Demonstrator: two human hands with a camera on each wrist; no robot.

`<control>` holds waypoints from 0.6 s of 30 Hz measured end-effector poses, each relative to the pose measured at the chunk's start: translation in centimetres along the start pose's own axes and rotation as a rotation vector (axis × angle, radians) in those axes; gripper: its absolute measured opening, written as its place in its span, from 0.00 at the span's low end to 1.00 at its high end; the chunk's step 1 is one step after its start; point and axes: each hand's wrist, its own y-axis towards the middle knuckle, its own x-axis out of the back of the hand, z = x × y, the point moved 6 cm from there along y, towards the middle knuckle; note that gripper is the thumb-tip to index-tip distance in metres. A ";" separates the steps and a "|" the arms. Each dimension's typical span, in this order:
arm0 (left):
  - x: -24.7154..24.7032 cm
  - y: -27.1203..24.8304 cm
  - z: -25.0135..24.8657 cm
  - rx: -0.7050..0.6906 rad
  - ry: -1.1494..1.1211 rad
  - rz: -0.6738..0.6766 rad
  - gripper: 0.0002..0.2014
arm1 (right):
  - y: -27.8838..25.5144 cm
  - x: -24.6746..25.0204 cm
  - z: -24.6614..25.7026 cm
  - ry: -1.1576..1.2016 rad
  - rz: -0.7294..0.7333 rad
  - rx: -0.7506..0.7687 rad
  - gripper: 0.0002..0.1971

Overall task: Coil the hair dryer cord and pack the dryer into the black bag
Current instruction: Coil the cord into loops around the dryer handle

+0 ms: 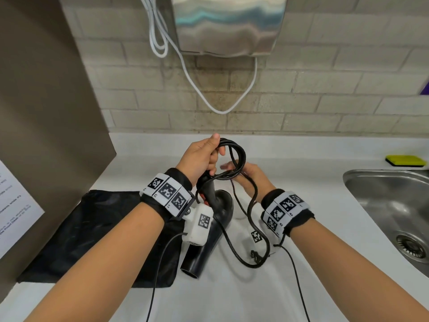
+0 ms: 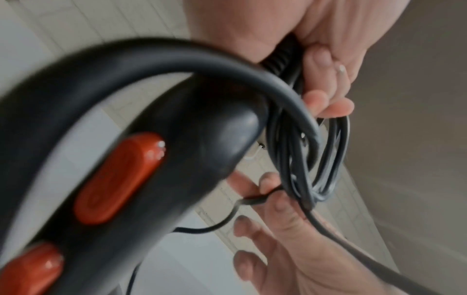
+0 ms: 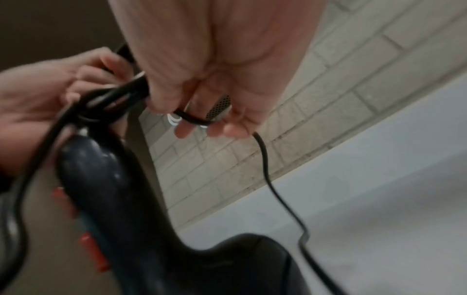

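The black hair dryer [image 1: 217, 214] hangs nozzle-down over the white counter, its orange switches [image 2: 118, 179] facing the left wrist view. My left hand [image 1: 205, 159] grips the top of the handle together with several loops of the black cord [image 1: 238, 153]. Just to the right, my right hand [image 1: 242, 174] holds a strand of the cord [image 3: 192, 118] between thumb and curled fingers, close under the coil [image 2: 316, 159]. The remaining cord trails down to the plug [image 1: 255, 255] on the counter. The black bag [image 1: 92, 235] lies flat on the counter to the left, under my left forearm.
A steel sink [image 1: 383, 205] is set into the counter [image 1: 301, 163] at the right, with a yellow sponge [image 1: 405, 161] behind it. A steel wall unit [image 1: 227, 26] with a white cable [image 1: 220, 109] hangs on the brick wall. A brown partition [image 1: 46, 112] closes the left side.
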 end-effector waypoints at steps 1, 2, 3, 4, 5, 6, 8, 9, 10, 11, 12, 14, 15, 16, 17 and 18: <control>0.0 0.0 0.0 -0.003 0.008 0.002 0.22 | 0.2 0.7 -0.4 0.041 -0.068 -0.023 0.09; 0.1 0.0 0.0 -0.005 0.012 -0.003 0.22 | 0.4 1.6 -1.0 0.101 -0.145 -0.064 0.10; 0.3 0.0 0.0 -0.007 0.015 -0.011 0.22 | 0.5 2.8 -1.8 0.113 -0.242 -0.114 0.13; 0.5 0.0 0.0 -0.008 0.017 -0.019 0.22 | 0.4 4.1 -2.5 0.034 -0.334 -0.178 0.13; 0.7 0.0 0.0 -0.007 0.017 -0.024 0.21 | 0.2 5.5 -3.4 -0.104 -0.403 -0.258 0.10; 0.8 0.0 0.0 -0.006 0.016 -0.028 0.21 | -0.2 6.7 -4.2 -0.232 -0.439 -0.351 0.07; 0.8 0.0 0.0 -0.007 0.015 -0.030 0.21 | -1.1 8.3 -5.5 -0.441 -0.435 -0.542 0.11; 0.8 0.1 0.1 -0.008 0.017 -0.031 0.21 | -1.5 8.7 -6.3 -0.545 -0.363 -0.617 0.14; 0.8 0.1 0.1 -0.007 0.015 -0.034 0.21 | -2.2 8.5 -6.9 -0.647 -0.260 -0.721 0.15; 0.9 0.1 0.1 -0.005 0.012 -0.040 0.22 | -2.9 8.5 -7.5 -0.704 -0.191 -0.796 0.15; 1.1 0.1 0.2 -0.003 0.007 -0.048 0.22 | -3.8 8.6 -8.1 -0.749 -0.119 -0.879 0.14; 1.6 0.2 0.3 0.000 -0.001 -0.066 0.22 | -5.0 8.8 -9.1 -0.637 -0.097 -0.965 0.11; 1.8 0.2 0.3 0.000 -0.004 -0.073 0.22 | -5.3 8.7 -9.4 -0.653 -0.069 -0.929 0.13; 1.9 0.3 0.3 -0.001 -0.005 -0.077 0.22 | -5.2 8.7 -9.3 -0.657 -0.108 -0.904 0.17; 1.8 0.3 0.3 -0.003 -0.004 -0.075 0.21 | -4.9 8.5 -9.2 -0.705 -0.125 -0.855 0.20; 1.7 0.3 0.3 -0.005 -0.001 -0.069 0.21 | -4.3 8.1 -8.8 -0.726 -0.138 -0.769 0.24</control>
